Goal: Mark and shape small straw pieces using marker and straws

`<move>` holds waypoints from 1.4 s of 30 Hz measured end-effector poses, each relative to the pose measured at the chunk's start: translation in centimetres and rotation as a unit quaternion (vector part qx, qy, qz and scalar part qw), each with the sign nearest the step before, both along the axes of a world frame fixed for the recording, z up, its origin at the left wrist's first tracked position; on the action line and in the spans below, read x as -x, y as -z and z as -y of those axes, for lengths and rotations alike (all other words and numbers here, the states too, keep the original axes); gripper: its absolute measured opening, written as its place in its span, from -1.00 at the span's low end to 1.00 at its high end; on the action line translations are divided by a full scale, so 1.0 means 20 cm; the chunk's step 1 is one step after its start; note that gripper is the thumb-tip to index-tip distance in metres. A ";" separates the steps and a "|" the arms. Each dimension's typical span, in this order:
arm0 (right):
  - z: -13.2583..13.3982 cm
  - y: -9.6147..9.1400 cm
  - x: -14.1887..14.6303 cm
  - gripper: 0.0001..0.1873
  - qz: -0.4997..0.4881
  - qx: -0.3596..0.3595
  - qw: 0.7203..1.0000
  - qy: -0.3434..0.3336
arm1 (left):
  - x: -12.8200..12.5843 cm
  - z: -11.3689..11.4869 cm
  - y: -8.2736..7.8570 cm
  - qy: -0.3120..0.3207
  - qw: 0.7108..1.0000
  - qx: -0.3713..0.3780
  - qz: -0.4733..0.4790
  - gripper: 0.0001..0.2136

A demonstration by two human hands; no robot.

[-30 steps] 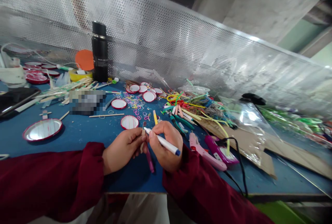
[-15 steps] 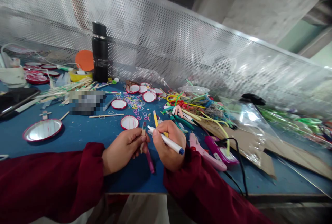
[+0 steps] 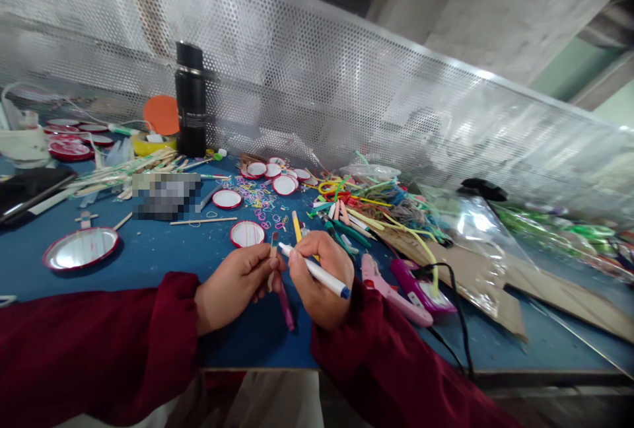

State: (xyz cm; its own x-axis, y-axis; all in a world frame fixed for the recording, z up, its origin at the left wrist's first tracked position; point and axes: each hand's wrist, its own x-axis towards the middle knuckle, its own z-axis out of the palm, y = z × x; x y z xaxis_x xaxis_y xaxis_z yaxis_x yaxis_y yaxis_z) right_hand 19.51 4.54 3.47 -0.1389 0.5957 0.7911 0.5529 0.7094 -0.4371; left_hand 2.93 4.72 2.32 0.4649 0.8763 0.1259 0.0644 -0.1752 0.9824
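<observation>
Between the fingertips of my left hand is a small wooden craft stick, held upright with a dark patch at its top end. My right hand is closed round a white marker with a blue end; its tip points at the stick, and I cannot tell whether it touches. Below my left fingers a purple marker slants downward; how it is supported is hidden. Just beyond the hands are a yellow pencil-like stick and a red-rimmed white disc.
A pink glue gun and a purple device with a black cable lie to the right. Behind are small rubber bands, colourful cords and a black bottle. A round mirror lies left, cardboard right.
My right hand and the white marker have shifted very slightly left, toward the craft stick. My left hand stays almost where it was.
</observation>
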 end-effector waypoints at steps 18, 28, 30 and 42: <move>0.00 0.00 0.00 -0.90 0.011 -0.002 1.000 -0.005 | 0.00 0.01 -0.01 -0.007 1.000 0.006 0.012 -0.64; 0.00 0.00 0.00 -0.90 0.009 -0.002 1.000 -0.002 | 0.00 0.00 -0.01 -0.009 1.000 0.004 0.019 -0.64; 0.00 0.00 0.00 -0.90 0.011 0.002 1.000 0.001 | 0.00 0.00 -0.01 -0.007 1.000 0.007 0.017 -0.65; 0.01 0.00 0.01 -0.89 0.007 -0.004 1.000 0.009 | 0.00 0.00 -0.01 -0.001 1.000 -0.002 0.009 -0.63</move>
